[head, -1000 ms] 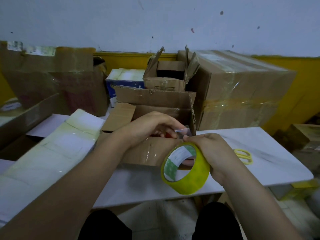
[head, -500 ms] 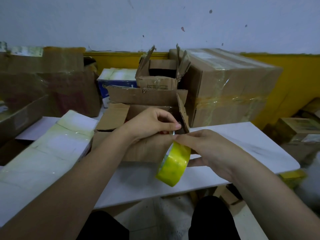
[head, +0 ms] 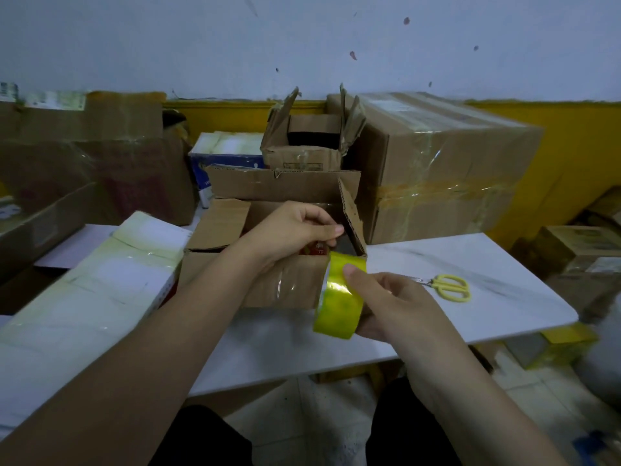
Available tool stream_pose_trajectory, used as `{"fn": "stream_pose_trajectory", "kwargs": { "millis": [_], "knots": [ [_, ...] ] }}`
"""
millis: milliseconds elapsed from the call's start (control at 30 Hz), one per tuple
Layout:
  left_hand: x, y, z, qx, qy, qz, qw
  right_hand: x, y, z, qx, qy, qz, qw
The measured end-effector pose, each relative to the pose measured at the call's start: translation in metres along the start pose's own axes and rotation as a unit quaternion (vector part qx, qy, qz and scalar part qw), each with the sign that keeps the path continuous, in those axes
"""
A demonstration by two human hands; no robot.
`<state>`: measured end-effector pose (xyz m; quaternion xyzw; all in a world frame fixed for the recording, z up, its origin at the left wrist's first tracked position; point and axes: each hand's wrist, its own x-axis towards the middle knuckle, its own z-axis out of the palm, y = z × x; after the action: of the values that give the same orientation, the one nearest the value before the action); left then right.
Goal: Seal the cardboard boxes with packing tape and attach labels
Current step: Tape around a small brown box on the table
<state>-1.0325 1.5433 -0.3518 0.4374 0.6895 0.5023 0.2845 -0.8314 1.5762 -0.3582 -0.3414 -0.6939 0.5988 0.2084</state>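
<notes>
An open cardboard box (head: 282,287) with raised flaps stands on the white table (head: 437,264). My right hand (head: 396,304) grips a yellow-green roll of packing tape (head: 339,297) in front of the box's right corner, thumb pressed on the roll's outer face. My left hand (head: 292,230) hovers over the box opening and pinches the clear free end of the tape near the right flap. Something red shows inside the box under my left fingers.
Yellow-handled scissors (head: 448,286) lie on the table to the right. A large taped box (head: 437,163) and a small torn open box (head: 309,142) stand behind. Sheets of white labels (head: 100,284) lie at left. More boxes crowd the floor at right.
My right hand has turned the roll edge-on and lowered it to the right. My left hand has lifted the tape end higher over the box. The view shifted left, so the scissors show again.
</notes>
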Motion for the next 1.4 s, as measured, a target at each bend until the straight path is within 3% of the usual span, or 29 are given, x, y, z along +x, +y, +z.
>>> {"fn": "stream_pose_trajectory", "kwargs": {
  "millis": [233, 500, 667, 733, 833, 933, 1033, 1133, 1400],
  "knots": [
    [0.012, -0.009, 0.005, 0.128, -0.013, 0.004, 0.992, -0.004, 0.005, 0.002, 0.052, -0.037, -0.026, 0.998],
    [0.013, -0.004, 0.001, 0.192, -0.046, -0.001, 0.980, 0.002, 0.007, -0.001, 0.076, -0.050, -0.043, 0.995],
    [0.003, -0.007, -0.004, 0.378, 0.020, 0.092, 0.921, -0.002, 0.009, 0.001, 0.094, -0.087, -0.077, 0.989],
    [-0.013, -0.006, -0.009, 0.375, 0.000, 0.157, 0.914, -0.001, 0.008, 0.002, 0.107, -0.086, -0.082, 0.987],
    [-0.046, -0.006, -0.018, 0.340, -0.063, 0.158, 0.925, 0.003, 0.007, 0.001, 0.125, -0.076, -0.084, 0.986],
    [-0.064, -0.018, -0.014, 0.451, -0.079, 0.171, 0.872, 0.010, 0.005, 0.001, 0.146, -0.056, -0.065, 0.986],
    [-0.064, -0.030, 0.006, 0.511, -0.015, 0.196, 0.837, 0.012, 0.001, 0.004, 0.183, -0.043, -0.038, 0.981],
    [-0.059, -0.036, 0.009, 0.502, 0.022, 0.202, 0.840, 0.010, -0.001, 0.009, 0.193, -0.031, -0.031, 0.980],
    [-0.048, -0.031, -0.001, 0.477, -0.047, 0.192, 0.857, -0.014, 0.005, 0.009, 0.154, -0.031, -0.043, 0.987]
  ]
}}
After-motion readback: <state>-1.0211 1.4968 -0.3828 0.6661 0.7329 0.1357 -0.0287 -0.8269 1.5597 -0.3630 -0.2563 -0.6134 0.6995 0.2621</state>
